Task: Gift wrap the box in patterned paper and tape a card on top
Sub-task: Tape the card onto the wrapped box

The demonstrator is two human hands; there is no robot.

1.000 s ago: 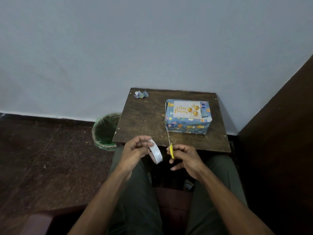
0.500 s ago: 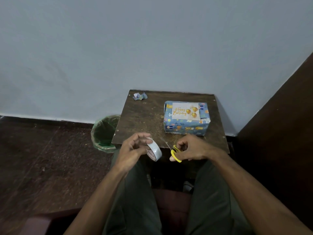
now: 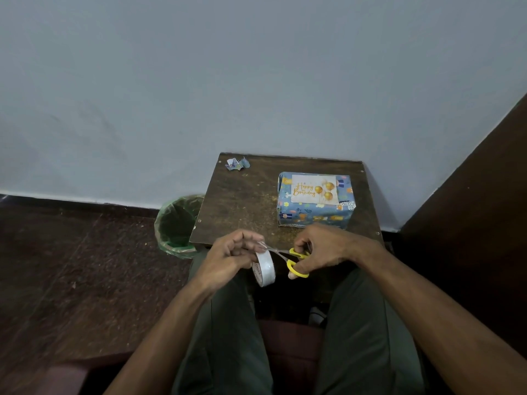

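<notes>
The box (image 3: 315, 216), wrapped in blue patterned paper, stands on the right half of the small dark wooden table (image 3: 245, 201). A white "Happy Birthday" card (image 3: 313, 189) with gold balloons lies flat on its top. In front of the table's near edge, above my lap, my left hand (image 3: 231, 258) grips a roll of clear tape (image 3: 264, 269). My right hand (image 3: 322, 246) has its fingers through the yellow handles of small scissors (image 3: 296, 260), whose blades point left to the top of the roll.
A crumpled scrap of patterned paper (image 3: 236, 163) lies at the table's far left corner. A bin with a green liner (image 3: 178, 223) stands on the floor left of the table. A wall is behind, a dark panel (image 3: 470, 209) to the right.
My right hand turned the scissors from pointing up to pointing left and brought the blades onto the tape roll. Both hands moved closer together; the box stayed put.
</notes>
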